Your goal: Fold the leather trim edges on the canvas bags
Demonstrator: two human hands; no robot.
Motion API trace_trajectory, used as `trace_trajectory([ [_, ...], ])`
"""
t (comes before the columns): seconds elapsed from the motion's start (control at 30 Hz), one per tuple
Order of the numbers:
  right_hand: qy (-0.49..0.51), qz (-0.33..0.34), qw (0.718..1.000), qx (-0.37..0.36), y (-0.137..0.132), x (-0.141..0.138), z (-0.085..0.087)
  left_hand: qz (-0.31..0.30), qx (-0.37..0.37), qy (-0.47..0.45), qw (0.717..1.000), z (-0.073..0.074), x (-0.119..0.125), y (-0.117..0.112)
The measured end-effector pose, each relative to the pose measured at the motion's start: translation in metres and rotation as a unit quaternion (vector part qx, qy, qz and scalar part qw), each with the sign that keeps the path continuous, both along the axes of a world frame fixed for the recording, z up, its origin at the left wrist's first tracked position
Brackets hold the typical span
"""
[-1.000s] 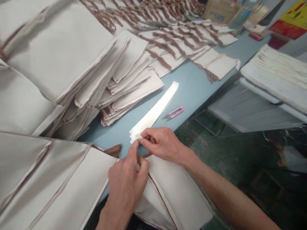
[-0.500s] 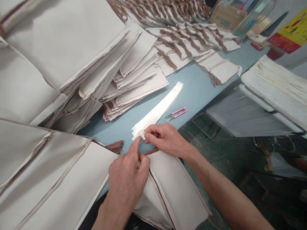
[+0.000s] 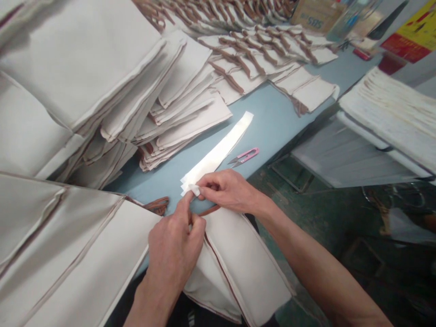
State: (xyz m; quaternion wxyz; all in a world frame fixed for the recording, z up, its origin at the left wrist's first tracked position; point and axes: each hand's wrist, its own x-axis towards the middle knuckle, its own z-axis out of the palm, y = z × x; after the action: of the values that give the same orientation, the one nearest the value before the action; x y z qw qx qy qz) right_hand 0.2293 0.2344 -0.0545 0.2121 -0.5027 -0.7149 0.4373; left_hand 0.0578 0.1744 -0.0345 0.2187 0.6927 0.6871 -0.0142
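Blue bench [image 3: 272, 109], canvas bags [image 3: 78, 59] stacked flat along it, leaving the bench open around the work. Right hand [image 3: 228, 190] pinches white tab [image 3: 193, 190] at the near end of paper strip [image 3: 218, 152], fingertips pressed together. Left hand [image 3: 172, 247] closed, apparently on brown strap [image 3: 208, 211], above lower bag [image 3: 238, 268]. Snips [image 3: 243, 157] just beside strip, within easy reach.

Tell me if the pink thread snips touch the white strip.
Apart: the head view shows blue table between the pink thread snips and the white strip.
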Motion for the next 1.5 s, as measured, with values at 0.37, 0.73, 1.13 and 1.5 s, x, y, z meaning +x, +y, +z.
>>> trace_trajectory([
  [0.37,-0.178,-0.081,0.98,0.026,-0.014,-0.029,0.01,0.057,0.057,-0.105,0.991,-0.006,-0.013,-0.02],
  [0.73,-0.157,-0.074,0.984,0.042,-0.012,-0.024,0.007,-0.069,-0.008,0.097,0.993,0.005,-0.011,-0.015],
  [1.13,-0.116,-0.089,0.989,0.04,-0.009,-0.018,0.012,-0.098,-0.021,0.101,0.99,0.006,0.0,-0.003],
  [1.5,-0.2,-0.176,0.951,0.154,0.067,0.021,0.079,-0.103,-0.039,0.097,0.989,-0.001,-0.001,0.002],
])
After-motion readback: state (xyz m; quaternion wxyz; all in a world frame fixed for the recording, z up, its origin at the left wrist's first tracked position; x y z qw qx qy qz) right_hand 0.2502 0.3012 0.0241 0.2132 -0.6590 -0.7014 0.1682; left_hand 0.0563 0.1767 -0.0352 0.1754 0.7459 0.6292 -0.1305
